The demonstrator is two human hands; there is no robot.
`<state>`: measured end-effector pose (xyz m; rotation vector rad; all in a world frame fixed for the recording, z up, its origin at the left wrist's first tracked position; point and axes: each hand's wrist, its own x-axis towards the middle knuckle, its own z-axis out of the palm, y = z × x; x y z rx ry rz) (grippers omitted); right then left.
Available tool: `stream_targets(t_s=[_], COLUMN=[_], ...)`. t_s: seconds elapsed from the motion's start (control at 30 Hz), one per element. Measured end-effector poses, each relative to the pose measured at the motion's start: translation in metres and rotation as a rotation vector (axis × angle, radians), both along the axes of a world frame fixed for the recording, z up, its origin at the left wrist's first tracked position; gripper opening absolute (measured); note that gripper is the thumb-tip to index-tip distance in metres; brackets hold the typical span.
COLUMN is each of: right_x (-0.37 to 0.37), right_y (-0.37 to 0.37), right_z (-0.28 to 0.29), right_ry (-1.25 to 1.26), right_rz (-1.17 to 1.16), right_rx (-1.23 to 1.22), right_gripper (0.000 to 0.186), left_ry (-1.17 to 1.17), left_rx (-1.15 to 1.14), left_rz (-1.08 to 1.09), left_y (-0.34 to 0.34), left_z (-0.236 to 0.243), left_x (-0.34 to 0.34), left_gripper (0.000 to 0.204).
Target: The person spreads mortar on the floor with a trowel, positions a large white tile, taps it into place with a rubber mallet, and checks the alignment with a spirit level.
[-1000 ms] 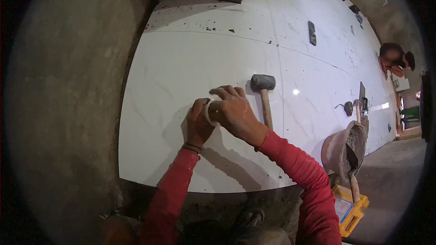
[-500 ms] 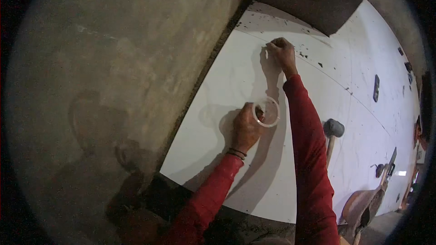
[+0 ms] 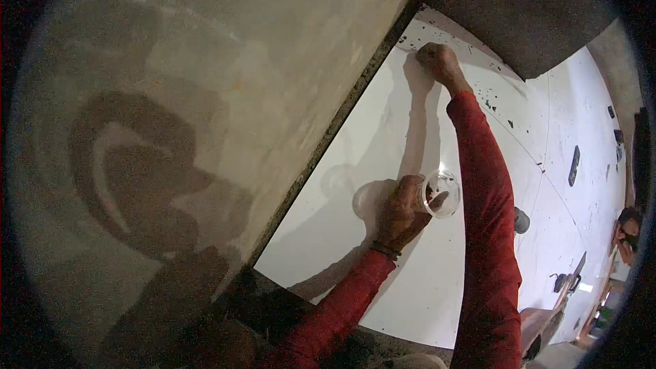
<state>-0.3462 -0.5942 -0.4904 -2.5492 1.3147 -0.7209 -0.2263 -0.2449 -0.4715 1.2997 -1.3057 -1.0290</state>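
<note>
My left hand (image 3: 403,215) is closed around a clear round plastic container (image 3: 442,194) above the middle of a large white sheet (image 3: 355,198). Its open round rim faces up, and a finger shows through it. Farther off, near the sheet's far left corner, my right hand (image 3: 439,63) is closed with its fingers together, low over the white surface. What the fingers pinch, if anything, is hidden. Small dark crumbs (image 3: 493,99) lie scattered to the right of this hand. A thin dark line (image 3: 523,138) runs across the sheet.
A concrete wall (image 3: 205,41) borders the sheet on the left. One dark block (image 3: 478,20) covers its far edge. To the right are a mallet head (image 3: 521,220), a dark bar (image 3: 574,166) and a trowel-like tool (image 3: 579,270). Another person (image 3: 627,229) appears at the right edge.
The view has shifted, so the sheet sits farther right. My right hand has moved toward the sheet's far left corner. The container's opening shows differently, and my forearm covers more of the mallet.
</note>
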Motion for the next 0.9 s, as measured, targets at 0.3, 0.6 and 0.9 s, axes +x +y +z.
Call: stream_targets(t_s=[0.3, 0.6, 0.9], right_x=[-0.001, 0.019, 0.02], right_y=[-0.009, 0.007, -0.018], right_z=[-0.008, 0.001, -0.013], right_ry=[0.209, 0.057, 0.323], right_rz=[0.079, 0.079, -0.097], right_rx=[-0.225, -0.118, -0.176], right_gripper=[0.019, 0.016, 0.014], left_ry=[0.092, 0.154, -0.043], left_rx=[-0.026, -0.003, -0.056], left_rz=[0.061, 0.096, 0.148], left_y=[0.0, 0.002, 0.002], left_z=[-0.022, -0.005, -0.014], left_x=[-0.016, -0.003, -0.013], left_gripper=[0.038, 0.036, 0.033])
